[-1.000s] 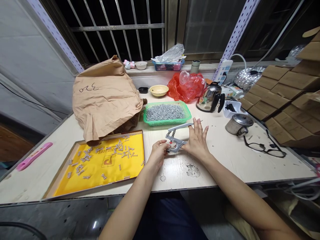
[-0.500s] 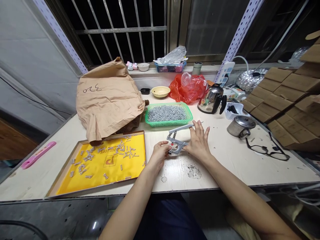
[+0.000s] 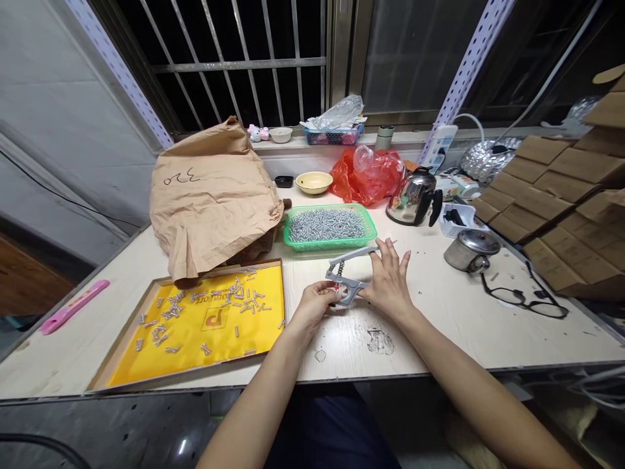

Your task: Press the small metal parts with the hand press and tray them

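Grey snap-fastener pliers stand over the table in front of me, their handles spread and a dark spring between them. My right hand holds the handles at their right end, thumb on the lower one and fingers on the upper one. At the jaw end, my left hand is closed in a pinch. What lies between its fingertips is too small to name; a speck of red shows at the jaw. Behind the pliers, a green basket holds many small silvery metal pieces.
A shallow tray with a yellow bottom holds scattered metal pieces at left. Behind it slumps a brown paper bag. Kettle, metal mug, eyeglasses and stacked cardboard stand right; a pink tool lies far left.
The hands and pliers keep nearly the same place. The left fingers have shifted slightly at the jaw. The whole view has tilted a little.
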`<control>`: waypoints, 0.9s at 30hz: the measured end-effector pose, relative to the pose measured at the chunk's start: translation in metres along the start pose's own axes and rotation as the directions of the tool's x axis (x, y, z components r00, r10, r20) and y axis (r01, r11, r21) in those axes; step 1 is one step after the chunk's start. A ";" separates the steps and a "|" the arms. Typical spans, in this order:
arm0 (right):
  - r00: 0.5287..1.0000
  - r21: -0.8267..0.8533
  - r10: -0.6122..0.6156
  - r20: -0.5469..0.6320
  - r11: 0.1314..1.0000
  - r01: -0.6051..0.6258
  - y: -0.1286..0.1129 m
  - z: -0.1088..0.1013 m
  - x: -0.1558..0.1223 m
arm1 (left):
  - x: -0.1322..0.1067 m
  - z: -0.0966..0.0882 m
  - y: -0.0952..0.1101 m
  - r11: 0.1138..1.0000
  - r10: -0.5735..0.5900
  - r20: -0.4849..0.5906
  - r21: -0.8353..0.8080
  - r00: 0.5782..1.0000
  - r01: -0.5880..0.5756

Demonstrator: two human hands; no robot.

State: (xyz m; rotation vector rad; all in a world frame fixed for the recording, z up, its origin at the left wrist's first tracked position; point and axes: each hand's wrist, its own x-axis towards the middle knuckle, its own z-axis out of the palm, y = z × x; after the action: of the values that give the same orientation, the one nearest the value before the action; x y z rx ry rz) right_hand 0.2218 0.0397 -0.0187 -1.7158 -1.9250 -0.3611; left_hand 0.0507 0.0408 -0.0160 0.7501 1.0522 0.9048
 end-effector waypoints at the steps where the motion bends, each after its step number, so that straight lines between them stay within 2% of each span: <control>1: 1.000 0.002 0.001 -0.002 1.000 -0.001 0.000 0.000 0.000 | 0.001 -0.001 -0.001 1.000 0.004 -0.003 -0.006 1.000 -0.004; 8: 1.000 0.005 0.004 -0.001 1.000 -0.004 0.000 -0.001 0.000 | 0.005 -0.003 -0.003 0.996 0.063 -0.024 -0.060 0.998 -0.064; 13: 1.000 0.002 0.003 -0.019 1.000 -0.003 0.001 -0.003 0.000 | 0.005 -0.003 -0.002 0.997 0.054 -0.041 -0.058 0.998 -0.056; 19: 0.996 0.010 -0.086 0.029 0.996 0.086 0.002 -0.001 -0.001 | 0.005 -0.004 0.000 0.999 -0.034 0.029 -0.031 0.999 0.035; 27: 0.982 0.064 -0.162 0.096 0.986 0.157 0.003 0.001 -0.002 | 0.005 -0.007 0.000 1.000 0.002 0.008 -0.030 1.000 -0.001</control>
State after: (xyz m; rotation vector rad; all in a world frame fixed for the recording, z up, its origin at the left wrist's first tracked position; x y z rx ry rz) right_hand 0.2246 0.0390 -0.0210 -1.5756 -2.1322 -0.2813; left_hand 0.0454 0.0458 -0.0203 0.7288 1.0290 0.9165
